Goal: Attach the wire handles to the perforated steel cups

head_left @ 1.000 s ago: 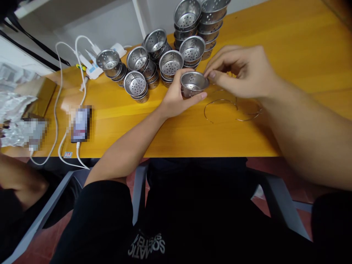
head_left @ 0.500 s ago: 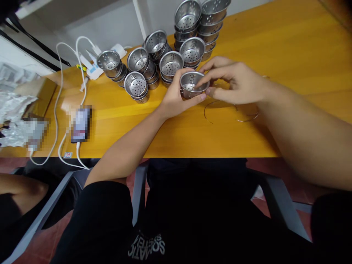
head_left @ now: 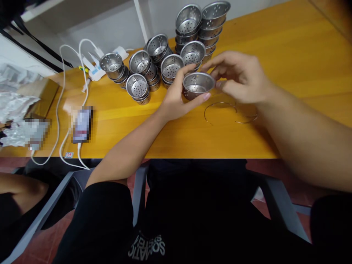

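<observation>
My left hand is wrapped round a small perforated metal cup, thumb along its near side and fingers behind it. The cup is held above the table with its mouth tilted slightly towards me. A thin line, perhaps wire, shows inside it. At the cup's right rim my right hand is closed, thumb and fingertips drawn together. What they pinch is too small to make out. Below that hand, thin curved wires lie on the table, partly hidden by the wrist.
Behind the cup stand several stacks of similar perforated cups, the tallest at the back. A phone on a white cable lies to the left, near a power strip. Another person's arm shows at far left.
My right fingers reached over the cup's mouth half a second ago, then drew back to its right rim. The cup has tilted slightly and shifted a little right in my left hand.
</observation>
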`<state>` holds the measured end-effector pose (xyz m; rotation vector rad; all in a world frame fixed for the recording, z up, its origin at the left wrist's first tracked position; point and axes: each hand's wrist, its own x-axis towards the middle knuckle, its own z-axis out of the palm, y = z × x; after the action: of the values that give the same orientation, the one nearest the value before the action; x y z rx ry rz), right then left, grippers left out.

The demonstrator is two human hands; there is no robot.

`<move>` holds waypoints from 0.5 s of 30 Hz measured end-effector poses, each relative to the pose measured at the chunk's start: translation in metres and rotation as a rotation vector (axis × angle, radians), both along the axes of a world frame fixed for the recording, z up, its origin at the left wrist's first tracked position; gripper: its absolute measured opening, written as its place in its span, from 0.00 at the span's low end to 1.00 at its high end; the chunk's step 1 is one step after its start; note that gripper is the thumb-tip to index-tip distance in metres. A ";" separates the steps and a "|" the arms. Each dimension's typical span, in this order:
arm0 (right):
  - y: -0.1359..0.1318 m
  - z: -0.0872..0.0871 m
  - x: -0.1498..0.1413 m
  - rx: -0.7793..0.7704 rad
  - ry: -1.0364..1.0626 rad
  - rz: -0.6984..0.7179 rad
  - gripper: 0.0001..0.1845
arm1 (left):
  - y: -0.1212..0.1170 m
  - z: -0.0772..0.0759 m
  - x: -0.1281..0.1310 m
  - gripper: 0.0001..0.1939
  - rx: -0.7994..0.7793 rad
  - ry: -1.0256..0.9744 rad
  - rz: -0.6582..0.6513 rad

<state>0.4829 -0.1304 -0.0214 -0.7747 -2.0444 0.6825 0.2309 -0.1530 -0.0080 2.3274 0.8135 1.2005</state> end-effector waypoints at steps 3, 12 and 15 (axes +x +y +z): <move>0.013 -0.016 0.008 0.035 0.081 -0.137 0.25 | -0.011 0.026 -0.009 0.40 0.118 0.153 0.071; 0.056 -0.064 0.035 0.131 -0.002 -0.285 0.25 | 0.041 0.076 -0.091 0.44 0.548 0.073 0.709; 0.039 -0.044 0.021 0.135 -0.047 -0.264 0.23 | 0.064 0.071 -0.110 0.54 0.523 0.030 0.859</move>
<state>0.5035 -0.0917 -0.0653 -0.9668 -1.9598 0.3770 0.1207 -0.0892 0.0629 2.4354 1.8029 1.8992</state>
